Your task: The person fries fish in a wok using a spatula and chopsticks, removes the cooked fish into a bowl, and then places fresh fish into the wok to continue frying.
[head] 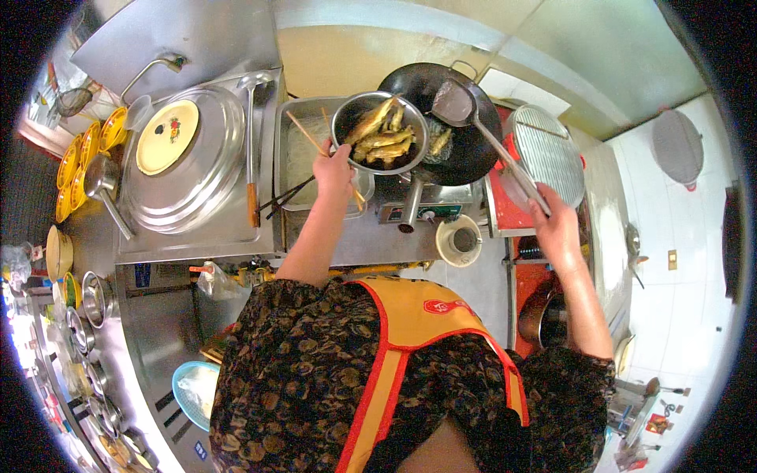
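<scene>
My left hand (332, 168) grips the rim of a steel bowl (424, 148) that holds several browned whole fish (381, 142). Wooden chopsticks (304, 131) stick out by the same hand. The bowl overlaps the left side of a black wok (473, 159), where another fish piece (439, 143) lies in what looks like oil. With my right hand (554, 216) I hold the handle of a metal wok spatula (454, 103), its blade over the upper part of the wok. The wok's tubular handle (412, 204) points towards me.
Left of the bowl, a rectangular tray (290, 106) bears black chopsticks. Further left are a large steel lid (227, 148), a ladle (251, 136) and yellow bowls (112, 130). A cream container (458, 260) stands below the burner. A round wire rack (547, 154) lies right of the wok.
</scene>
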### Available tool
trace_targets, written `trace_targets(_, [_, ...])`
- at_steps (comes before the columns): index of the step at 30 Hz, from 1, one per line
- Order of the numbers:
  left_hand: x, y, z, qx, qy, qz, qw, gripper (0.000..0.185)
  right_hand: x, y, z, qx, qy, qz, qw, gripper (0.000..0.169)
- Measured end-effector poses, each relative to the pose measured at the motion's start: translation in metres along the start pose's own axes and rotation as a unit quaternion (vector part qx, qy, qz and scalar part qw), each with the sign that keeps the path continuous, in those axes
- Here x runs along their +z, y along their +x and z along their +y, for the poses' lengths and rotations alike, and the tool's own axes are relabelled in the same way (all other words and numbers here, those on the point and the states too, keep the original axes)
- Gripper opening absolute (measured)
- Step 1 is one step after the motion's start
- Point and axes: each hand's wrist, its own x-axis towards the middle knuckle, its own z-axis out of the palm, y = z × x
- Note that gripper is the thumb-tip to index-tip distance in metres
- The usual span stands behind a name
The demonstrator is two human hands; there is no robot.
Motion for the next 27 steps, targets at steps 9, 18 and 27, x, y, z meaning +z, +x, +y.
trace_targets(9, [-0.03, -0.019, 0.019, 0.025, -0.001, 0.022, 0.999, 0.056, 0.007, 0.069, 0.072, 0.146, 0.001, -0.147, 0.978, 0.021])
trace_targets(18, [-0.055, -0.04, 0.03, 0.031, 0.012, 0.07, 0.997, 0.042, 0.07, 0.106, 0.139, 0.105, 0.104, -0.305, 0.941, 0.03])
trace_targets(27, [-0.067, -0.055, 0.037, 0.048, 0.011, 0.118, 0.992, 0.034, 0.096, 0.11, 0.093, 0.308, 0.34, -0.248, 0.853, 0.027])
